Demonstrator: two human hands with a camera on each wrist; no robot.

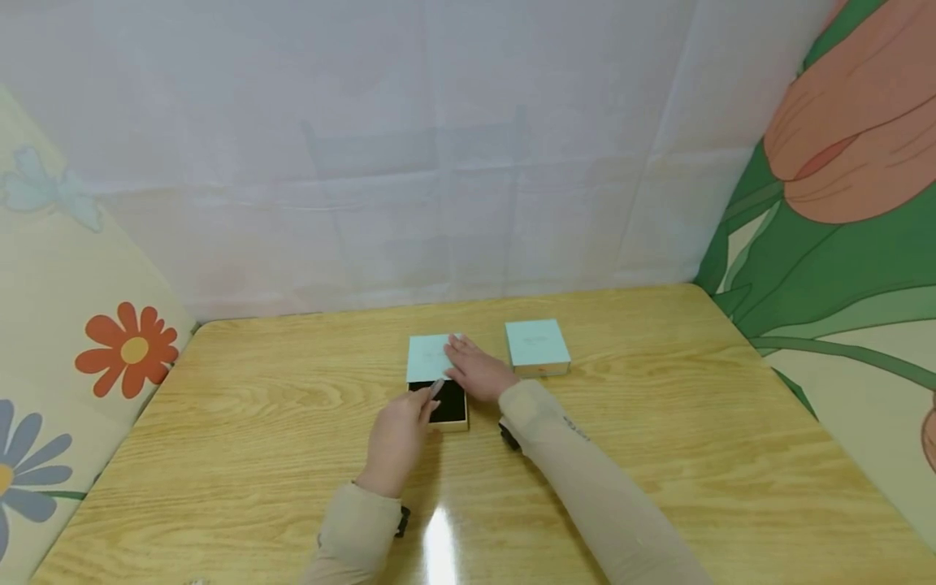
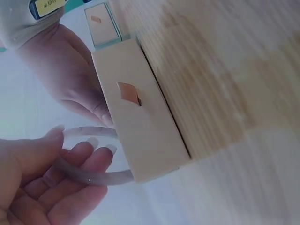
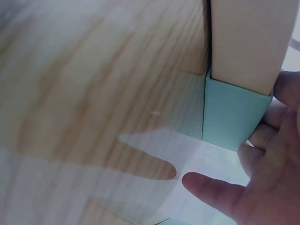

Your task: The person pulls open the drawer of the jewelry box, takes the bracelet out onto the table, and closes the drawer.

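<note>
I make out a smooth, glossy, translucent grey ring [image 2: 103, 178], a rectangular cream-and-teal box [image 2: 140, 136] like matt card, and a shiny wood-grain table [image 1: 256, 422].

Transl. bangle [image 2: 117, 177] at pt-open lt-blue box [image 2: 145, 126]

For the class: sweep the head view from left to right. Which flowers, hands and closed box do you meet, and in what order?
Blue-grey flower → red flower → left hand → right hand → closed light-blue box → large pink tulip.
</note>
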